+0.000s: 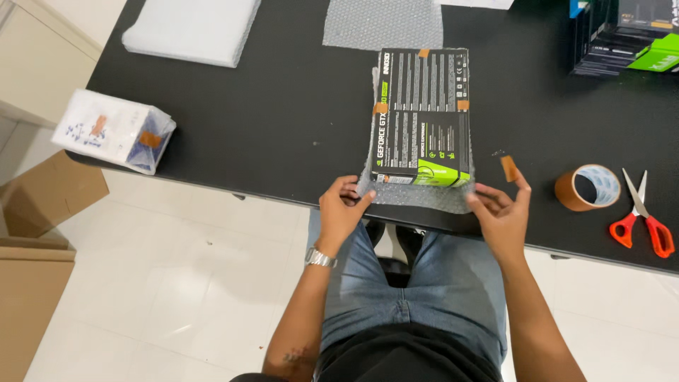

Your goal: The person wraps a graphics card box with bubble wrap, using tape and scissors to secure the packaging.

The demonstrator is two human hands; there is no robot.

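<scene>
A black and green product box (422, 117) lies on a sheet of bubble wrap (417, 192) near the front edge of the black table (283, 120). Small brown tape pieces are stuck on the box. My left hand (341, 212) pinches the near left corner of the bubble wrap. My right hand (501, 211) holds the near right edge of the wrap, with a short strip of brown tape (508, 168) stuck to a raised fingertip.
A roll of brown tape (587, 187) and red-handled scissors (642, 216) lie at right. More bubble wrap (382, 23) and a foam sheet pile (191, 28) sit at the back. A wrapped parcel (113, 131) rests on the left edge. Black and green boxes (622, 35) are stacked far right; cardboard boxes (42, 212) stand on the floor.
</scene>
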